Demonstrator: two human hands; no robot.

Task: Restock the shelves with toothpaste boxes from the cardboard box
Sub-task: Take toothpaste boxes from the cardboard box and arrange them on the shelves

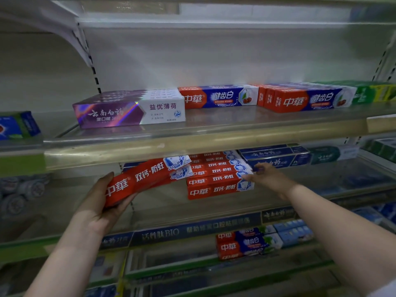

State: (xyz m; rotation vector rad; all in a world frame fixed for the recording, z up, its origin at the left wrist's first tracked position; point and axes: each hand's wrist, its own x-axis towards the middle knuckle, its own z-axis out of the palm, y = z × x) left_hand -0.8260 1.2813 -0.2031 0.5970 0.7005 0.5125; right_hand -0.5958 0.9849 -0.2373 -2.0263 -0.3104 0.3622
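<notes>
Head view, toothpaste boxes (pixel 145 179) in left hand (pixel 100 202)

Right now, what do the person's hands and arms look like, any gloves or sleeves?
Left hand and right hand are bare: no gloves, rings or watch show. Left forearm and right forearm are uncovered. A pale patch at the bottom right corner may be a sleeve; too little shows to tell.

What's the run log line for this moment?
left hand: grips red toothpaste boxes | right hand: touches shelved stack end | held boxes: not yet shelved
</notes>
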